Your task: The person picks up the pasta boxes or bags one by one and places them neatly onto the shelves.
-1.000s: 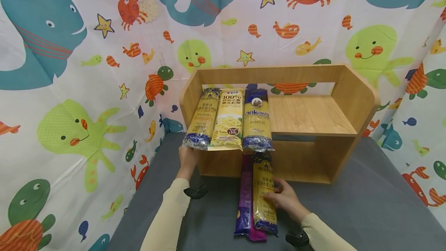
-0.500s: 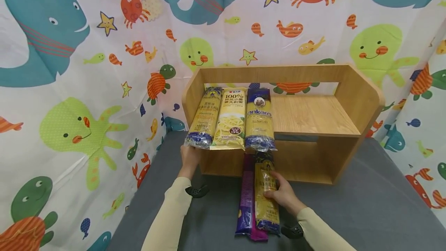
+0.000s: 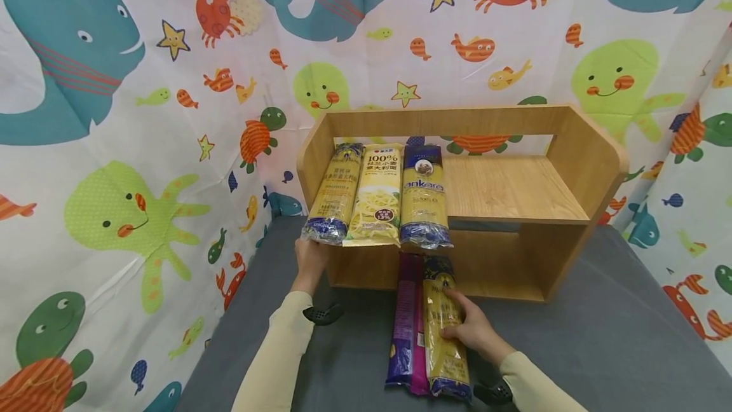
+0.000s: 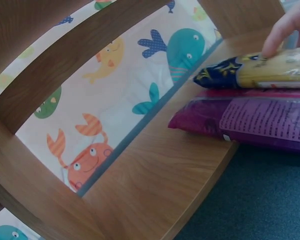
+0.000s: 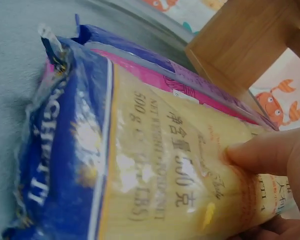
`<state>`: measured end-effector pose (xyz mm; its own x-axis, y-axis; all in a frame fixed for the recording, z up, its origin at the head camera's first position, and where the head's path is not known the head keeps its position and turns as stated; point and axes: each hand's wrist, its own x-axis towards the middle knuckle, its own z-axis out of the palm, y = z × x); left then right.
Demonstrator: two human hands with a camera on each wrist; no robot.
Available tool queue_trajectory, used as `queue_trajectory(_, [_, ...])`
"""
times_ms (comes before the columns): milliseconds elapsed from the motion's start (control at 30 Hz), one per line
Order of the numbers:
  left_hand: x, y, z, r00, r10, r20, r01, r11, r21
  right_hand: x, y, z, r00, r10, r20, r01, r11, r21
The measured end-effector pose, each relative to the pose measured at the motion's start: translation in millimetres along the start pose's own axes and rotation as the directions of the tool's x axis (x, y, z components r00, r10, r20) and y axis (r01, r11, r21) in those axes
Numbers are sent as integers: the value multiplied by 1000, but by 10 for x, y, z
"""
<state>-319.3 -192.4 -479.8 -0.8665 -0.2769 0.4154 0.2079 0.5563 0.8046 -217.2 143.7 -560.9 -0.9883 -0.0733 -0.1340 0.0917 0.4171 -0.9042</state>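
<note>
My right hand (image 3: 473, 328) grips a yellow spaghetti pack (image 3: 443, 361) with blue ends, thumb on the near face and fingers over the far side. In the right wrist view, the thumb presses the clear front of the spaghetti pack (image 5: 135, 165). Left of it, a purple-and-pink packet (image 3: 404, 336) lies alongside, its far end at the lower shelf. My left hand (image 3: 311, 264) is at the left side of the wooden shelf (image 3: 503, 192), its fingers hidden under the overhanging packs. The left wrist view shows the shelf's lower board (image 4: 155, 165) and both packets' far ends.
Three packs stand side by side on the upper shelf's left: a gold spaghetti pack (image 3: 334, 192), a pale-yellow noodle pack (image 3: 377, 196) and a blue-ended Ankara pack (image 3: 424, 199). They jut past the front edge. A grey tabletop (image 3: 606, 336) surrounds the shelf, with a patterned curtain behind.
The right hand has moved the spaghetti pack slightly right and toward me, off its overlap with the purple packet, so more pink shows between them. The left hand has stayed in place.
</note>
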Motion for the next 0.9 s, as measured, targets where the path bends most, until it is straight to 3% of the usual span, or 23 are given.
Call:
queue_trajectory(333, [-13, 9, 6, 999, -27, 20, 28, 999, -18, -275, 128, -156, 1000, 2, 3, -2, 999, 38])
queue_trajectory(600, [-2, -26, 11, 1000, -14, 12, 14, 1000, -25, -524, 220, -299, 995, 96, -18, -95, 992, 78])
queue_trajectory(900, [0, -7, 6, 1000, 27, 9, -27, 1000, -1, -757, 351, -572, 987, 146, 65, -155, 973, 171])
